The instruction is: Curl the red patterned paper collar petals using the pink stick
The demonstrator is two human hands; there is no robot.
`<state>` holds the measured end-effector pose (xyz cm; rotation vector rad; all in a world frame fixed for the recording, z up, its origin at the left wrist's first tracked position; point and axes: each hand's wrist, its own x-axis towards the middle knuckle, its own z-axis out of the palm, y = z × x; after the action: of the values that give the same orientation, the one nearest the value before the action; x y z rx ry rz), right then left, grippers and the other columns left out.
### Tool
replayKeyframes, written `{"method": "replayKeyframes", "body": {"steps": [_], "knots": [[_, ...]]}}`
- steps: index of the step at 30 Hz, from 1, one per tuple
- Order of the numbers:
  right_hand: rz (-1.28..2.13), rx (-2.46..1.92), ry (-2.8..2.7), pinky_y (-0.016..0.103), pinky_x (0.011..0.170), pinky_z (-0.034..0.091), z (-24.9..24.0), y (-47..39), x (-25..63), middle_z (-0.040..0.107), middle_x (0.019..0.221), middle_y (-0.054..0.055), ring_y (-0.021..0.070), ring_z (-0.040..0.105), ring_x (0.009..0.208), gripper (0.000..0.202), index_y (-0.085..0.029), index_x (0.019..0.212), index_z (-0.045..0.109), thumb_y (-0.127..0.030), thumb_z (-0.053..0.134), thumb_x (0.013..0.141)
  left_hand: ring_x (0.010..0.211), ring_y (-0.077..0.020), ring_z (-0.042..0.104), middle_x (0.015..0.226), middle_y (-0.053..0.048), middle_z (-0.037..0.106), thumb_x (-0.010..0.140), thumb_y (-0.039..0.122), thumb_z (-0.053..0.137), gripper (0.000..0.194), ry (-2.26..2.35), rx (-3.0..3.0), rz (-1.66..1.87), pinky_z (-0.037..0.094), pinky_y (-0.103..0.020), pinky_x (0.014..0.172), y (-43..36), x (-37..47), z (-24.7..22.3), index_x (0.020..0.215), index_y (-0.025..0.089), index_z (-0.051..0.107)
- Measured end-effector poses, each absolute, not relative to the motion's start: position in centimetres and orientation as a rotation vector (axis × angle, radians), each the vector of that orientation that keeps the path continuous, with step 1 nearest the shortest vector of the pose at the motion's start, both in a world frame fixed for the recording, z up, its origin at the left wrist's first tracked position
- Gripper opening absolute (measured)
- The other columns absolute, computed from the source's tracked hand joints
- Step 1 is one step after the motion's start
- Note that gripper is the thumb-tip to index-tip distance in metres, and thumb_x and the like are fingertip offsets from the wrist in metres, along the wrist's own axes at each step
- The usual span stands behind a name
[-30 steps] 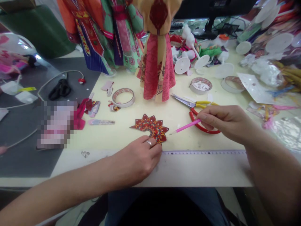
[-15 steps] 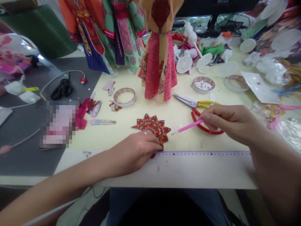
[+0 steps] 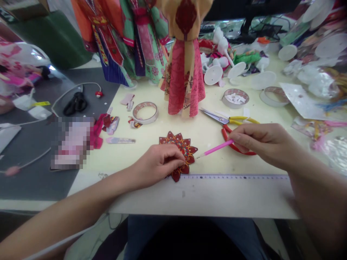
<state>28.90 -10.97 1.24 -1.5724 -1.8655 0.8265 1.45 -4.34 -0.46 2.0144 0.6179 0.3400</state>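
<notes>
Cutout (image 3: 192,151), dark red, multicoloured and petal-edged, lies near the front edge of the table (image 3: 230,202), partly beneath the left hand (image 3: 159,162), its grip closed, while the right hand (image 3: 261,142) pinches a slim pink pointed stick (image 3: 218,147) just beside it.

Dark-red petal-edged piece (image 3: 189,151), ornately patterned, partly covered, on table (image 3: 230,202); pink pencil (image 3: 218,147) aslant, tip just beside it.

A person's blue trousers (image 3: 137,233) and black garment (image 3: 189,242) showed below the table's (image 3: 217,167) near edge; both forearms (image 3: 94,195) were bare.
</notes>
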Motion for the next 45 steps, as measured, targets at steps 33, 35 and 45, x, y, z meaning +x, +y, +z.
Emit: {"method": "replayKeyframes", "body": {"steps": [33,35,45], "knots": [[0.744,-1.598,-1.933,0.023,0.049,0.033,0.6,-11.0,26.5,0.051,0.055,-0.003,0.0083,0.043,0.050,0.029,-0.019,0.070,0.057,-0.037,0.045,0.088,0.056,-0.0058,0.059,0.070,-0.001,0.064,0.081,0.010,0.053,0.010,0.730,1.949,0.327,0.047,-0.016,0.052,-4.9,2.1,-0.2,0.074,0.010,0.060],[0.746,-1.592,-1.931,0.023,0.048,0.034,0.7,-11.0,26.5,0.051,0.056,-0.003,0.0082,0.043,0.050,0.029,-0.019,0.069,0.057,-0.037,0.045,0.088,0.055,-0.0052,0.058,0.070,-0.001,0.064,0.081,0.009,0.053,0.010,0.726,1.944,0.326,0.047,-0.015,0.052,-4.9,2.1,-0.2,0.074,0.010,0.059],[0.757,-1.620,-1.910,0.024,0.049,0.033,0.7,-11.1,26.5,0.050,0.055,-0.003,0.0080,0.042,0.050,0.030,-0.019,0.066,0.055,-0.038,0.045,0.088,0.056,-0.0058,0.059,0.073,-0.002,0.064,0.082,0.010,0.053,0.010,0.729,1.931,0.342,0.047,-0.016,0.052,-5.0,2.1,-0.2,0.075,0.010,0.061]]}}
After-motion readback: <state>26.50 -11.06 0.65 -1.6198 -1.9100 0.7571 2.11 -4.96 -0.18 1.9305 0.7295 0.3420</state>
